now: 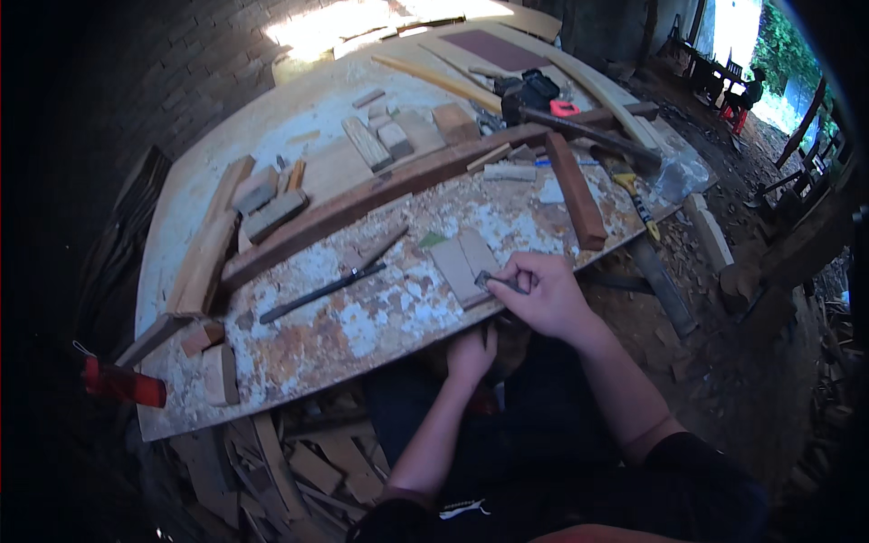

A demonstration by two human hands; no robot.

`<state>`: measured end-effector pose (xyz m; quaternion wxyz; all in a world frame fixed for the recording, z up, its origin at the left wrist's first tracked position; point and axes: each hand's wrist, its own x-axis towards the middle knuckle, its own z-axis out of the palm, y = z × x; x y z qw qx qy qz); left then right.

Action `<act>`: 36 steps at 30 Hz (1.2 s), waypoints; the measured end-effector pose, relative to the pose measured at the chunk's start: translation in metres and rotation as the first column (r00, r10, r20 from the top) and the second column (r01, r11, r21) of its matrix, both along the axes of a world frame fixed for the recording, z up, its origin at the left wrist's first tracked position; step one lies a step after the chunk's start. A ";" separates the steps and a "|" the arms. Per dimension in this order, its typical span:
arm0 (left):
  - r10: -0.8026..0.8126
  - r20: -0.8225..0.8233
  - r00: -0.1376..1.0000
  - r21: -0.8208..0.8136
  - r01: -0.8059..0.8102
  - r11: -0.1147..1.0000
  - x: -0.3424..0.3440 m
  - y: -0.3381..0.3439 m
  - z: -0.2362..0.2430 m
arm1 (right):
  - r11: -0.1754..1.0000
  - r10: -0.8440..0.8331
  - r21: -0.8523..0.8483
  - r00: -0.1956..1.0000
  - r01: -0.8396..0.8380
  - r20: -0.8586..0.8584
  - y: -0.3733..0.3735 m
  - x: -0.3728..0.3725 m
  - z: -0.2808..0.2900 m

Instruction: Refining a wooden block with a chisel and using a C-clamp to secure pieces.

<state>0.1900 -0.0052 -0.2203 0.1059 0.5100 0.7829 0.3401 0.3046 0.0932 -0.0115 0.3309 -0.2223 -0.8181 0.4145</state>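
My right hand [546, 294] pinches a small dark, flat piece [494, 280] over two thin beige pieces [455, 262] lying near the bench's front edge. My left hand [468, 357] is just below that edge, its fingers partly hidden under the board, so what they hold is unclear. A long dark bar-like tool [303, 301] lies left of the beige pieces, beside a brown offcut [380, 242]. A reddish wooden block [575, 195] lies to the right of my right hand.
The worktop [299, 353] holds a long beam [335, 208], several offcuts, a black tool [534, 90] and a yellow-handled tool [638, 195]. A red object [122, 385] is at the left edge. Wood scraps [317, 466] lie below. A seated person [751, 86] is far right.
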 end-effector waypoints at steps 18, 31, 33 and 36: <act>-0.181 0.792 0.583 0.155 0.094 0.983 -0.021 -0.024 -0.026 | 0.974 0.155 -0.151 0.984 -0.167 -0.083 0.011 -0.002 -0.015; -0.384 0.724 -0.573 0.440 -0.044 0.897 -0.031 -0.023 -0.071 | 0.990 0.097 -0.111 0.994 -0.091 0.053 0.024 -0.001 -0.012; -0.235 0.853 -0.466 0.235 -0.059 0.970 -0.027 -0.021 -0.063 | 0.991 0.069 -0.122 0.996 -0.061 0.055 0.021 0.000 -0.011; -0.294 0.832 -0.469 0.234 -0.184 0.955 -0.029 -0.020 -0.049 | 0.992 0.042 -0.123 0.997 -0.034 0.058 0.019 0.001 -0.009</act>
